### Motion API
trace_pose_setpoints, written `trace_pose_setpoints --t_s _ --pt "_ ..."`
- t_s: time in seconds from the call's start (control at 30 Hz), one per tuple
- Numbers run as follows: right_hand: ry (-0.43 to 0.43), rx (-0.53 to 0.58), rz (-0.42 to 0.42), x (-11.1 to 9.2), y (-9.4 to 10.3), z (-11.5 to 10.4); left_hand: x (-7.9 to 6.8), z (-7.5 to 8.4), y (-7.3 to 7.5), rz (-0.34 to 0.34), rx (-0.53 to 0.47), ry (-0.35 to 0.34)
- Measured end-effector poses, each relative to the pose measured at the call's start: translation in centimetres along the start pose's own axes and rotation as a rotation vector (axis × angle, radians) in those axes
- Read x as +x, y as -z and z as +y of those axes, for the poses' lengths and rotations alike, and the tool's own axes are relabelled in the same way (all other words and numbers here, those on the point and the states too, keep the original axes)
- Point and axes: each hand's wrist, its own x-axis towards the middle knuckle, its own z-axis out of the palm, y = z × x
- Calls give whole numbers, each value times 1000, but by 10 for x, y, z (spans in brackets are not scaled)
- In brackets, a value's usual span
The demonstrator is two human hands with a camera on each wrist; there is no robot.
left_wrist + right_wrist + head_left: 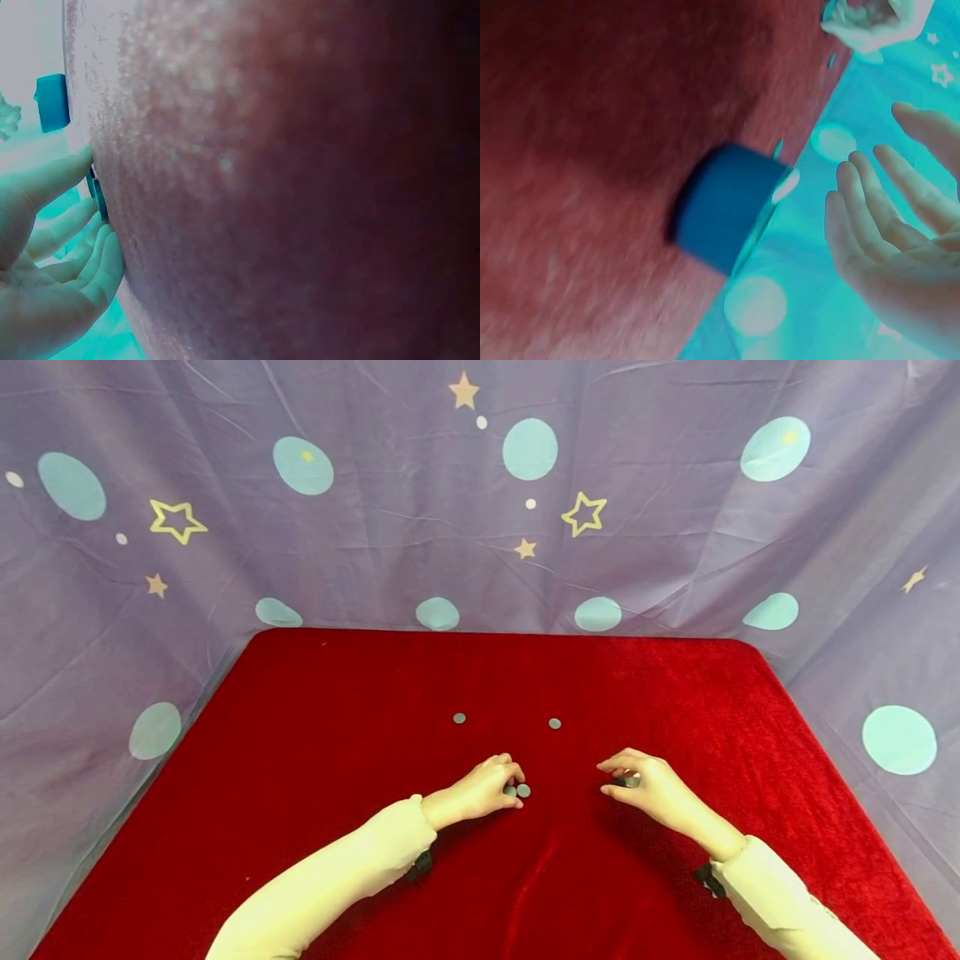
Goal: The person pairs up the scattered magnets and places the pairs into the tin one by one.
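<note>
My left hand (480, 789) is low over the red cloth. Its thumb and fingers stand a little apart around a small flat grey disc (511, 791); a second disc (523, 791) lies beside it. In the left wrist view the fingertips reach the cloth by a dark-looking disc (100, 199). My right hand (656, 789) hovers with spread fingers near a small dark round container (727, 210), which stands upright on the cloth. A pale disc (786, 186) shows at the container's top. In the right wrist view a gap separates those fingers from the container.
Two more discs, one on the left (459, 718) and one on the right (555, 723), lie farther back on the red cloth (360, 710). A lilac curtain (405, 468) with stars and dots hangs behind and at both sides of the table.
</note>
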Motion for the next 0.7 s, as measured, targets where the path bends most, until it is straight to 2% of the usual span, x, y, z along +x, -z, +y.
trace_pose_setpoints --t_s 0.07,0.4,0.57,0.7 --pt "-12 -1 20 -4 5 3 0 0 0 -2 -5 -1" --pt "47 -85 185 -22 20 20 1 0 -3 38 -1 -42" --pt "27 -93 215 -28 24 29 2 -1 -4 41 5 -46" --pt "-21 -93 216 -32 26 39 2 0 -3 41 10 -52"
